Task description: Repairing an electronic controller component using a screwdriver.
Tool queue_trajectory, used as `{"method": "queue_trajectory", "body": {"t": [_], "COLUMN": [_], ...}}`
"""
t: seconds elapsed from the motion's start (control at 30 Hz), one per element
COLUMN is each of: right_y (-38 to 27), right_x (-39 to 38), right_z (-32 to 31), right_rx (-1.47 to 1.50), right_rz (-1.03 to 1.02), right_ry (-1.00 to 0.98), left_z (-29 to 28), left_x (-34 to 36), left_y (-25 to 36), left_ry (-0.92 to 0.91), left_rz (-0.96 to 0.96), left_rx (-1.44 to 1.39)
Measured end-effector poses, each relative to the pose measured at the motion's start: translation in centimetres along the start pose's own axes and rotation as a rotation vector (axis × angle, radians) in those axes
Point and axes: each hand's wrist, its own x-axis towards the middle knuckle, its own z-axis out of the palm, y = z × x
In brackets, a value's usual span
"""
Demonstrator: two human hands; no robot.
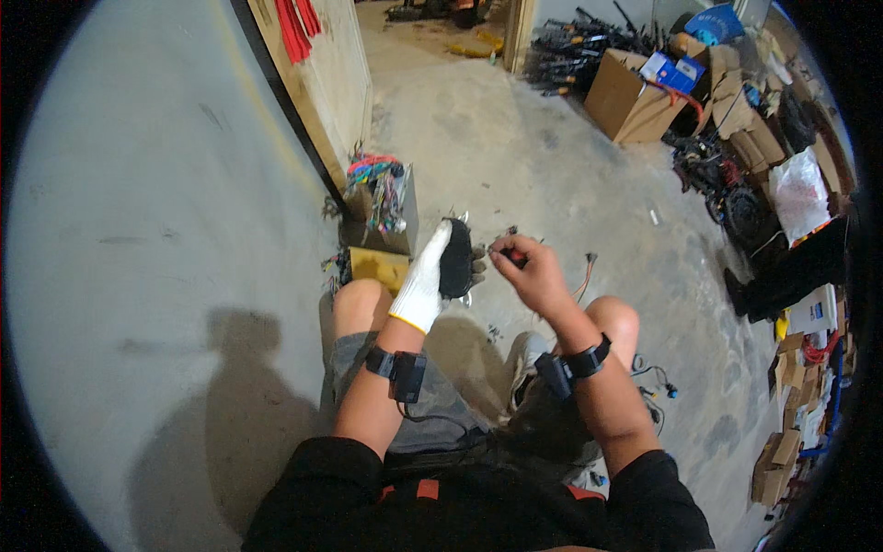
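My left hand, in a white knit glove with a yellow cuff, is closed round a flat black block-like part. Greyed glove fingertips curl over its right side, and silvery metal bits show at its top and bottom ends. Just right of it, my bare right hand is closed, thumb and fingers pinched together. A small red and dark thing shows between those fingers, too small to name. The two hands are apart, above the floor between my knees.
A metal box with bundled coloured wires stands by the left knee, above a yellow box. A cable lies near the right knee. Cartons, dark parts and a person's dark-clothed leg are at right; a door stands upper left.
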Motion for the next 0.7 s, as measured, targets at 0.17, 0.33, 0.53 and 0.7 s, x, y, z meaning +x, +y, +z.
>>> {"method": "queue_trajectory", "body": {"t": [0.17, 0.33, 0.53, 0.7], "right_y": [1.1, 0.4, 0.5, 0.7], "right_x": [1.0, 1.7, 1.3, 0.5], "right_z": [-0.8, -0.5, 0.4, 1.0], "right_rx": [0.022, -0.033, -0.162, -0.188], "right_rz": [0.105, 0.126, -0.076, -0.128], "right_ry": [-0.053, -0.179, -0.248, -0.282], "left_z": [0.3, -0.1, -1.2, -1.3], "left_x": [0.2, 0.7, 2.5, 2.6], "left_y": [-0.8, -0.9, -1.6, -2.2], "left_ry": [0.067, 0.054, 0.069, 0.098], "left_rz": [0.010, 0.002, 0.000, 0.031], "left_rx": [0.021, -0.035, -0.089, -0.125]}}
